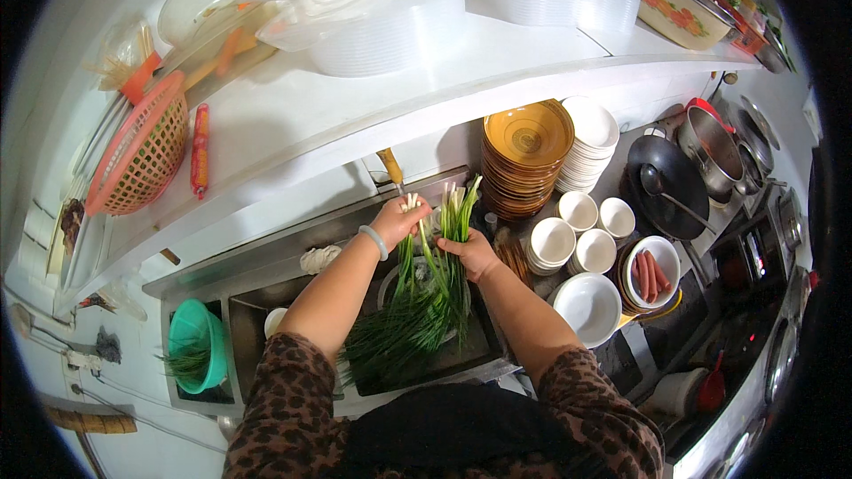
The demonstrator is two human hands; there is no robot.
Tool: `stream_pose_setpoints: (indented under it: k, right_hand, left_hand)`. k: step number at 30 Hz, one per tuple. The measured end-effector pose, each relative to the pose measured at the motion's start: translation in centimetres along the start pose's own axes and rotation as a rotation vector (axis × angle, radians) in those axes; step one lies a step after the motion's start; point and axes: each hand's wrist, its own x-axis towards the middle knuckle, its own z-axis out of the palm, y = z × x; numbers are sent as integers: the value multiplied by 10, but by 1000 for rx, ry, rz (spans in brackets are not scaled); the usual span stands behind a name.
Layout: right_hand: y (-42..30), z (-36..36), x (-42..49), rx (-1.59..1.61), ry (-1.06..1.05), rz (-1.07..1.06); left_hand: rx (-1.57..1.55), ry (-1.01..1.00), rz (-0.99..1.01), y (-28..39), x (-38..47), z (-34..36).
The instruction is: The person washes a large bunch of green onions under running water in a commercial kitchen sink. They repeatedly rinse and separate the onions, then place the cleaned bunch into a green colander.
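Over the stainless steel sink [266,293], my left hand [398,218] grips a few green onions [406,259] near their white ends. My right hand [469,251] is closed around a larger bunch of green onions [456,219], white ends up. The long green leaves of both hang down and spread over the sink basin, partly hiding a round container under them. A pale bangle is on my left wrist. Behind my left hand a yellow-handled tool [390,165] leans at the wall. A crumpled white cloth [319,258] lies on the sink's back ledge.
A teal plastic basin [198,346] with greens stands at the left. To the right are stacked brown bowls [529,140], small white bowls [552,241], a bowl of sausages [649,276] and a black wok [669,186] with a ladle. A white shelf [399,96] crosses above the sink, holding plastic containers and a pink basket [140,153].
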Motion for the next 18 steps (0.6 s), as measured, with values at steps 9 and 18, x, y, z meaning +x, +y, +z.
stream_pose_setpoints:
  k: [9, 18]
  right_hand:
    - [-16, 23, 15, -170, -33, -317]
    - [-21, 38, 35, -466, -180, -319]
  left_hand:
    - [47, -49, -11, -8, -5, 5]
    - [-29, -4, 46, -15, -14, -14]
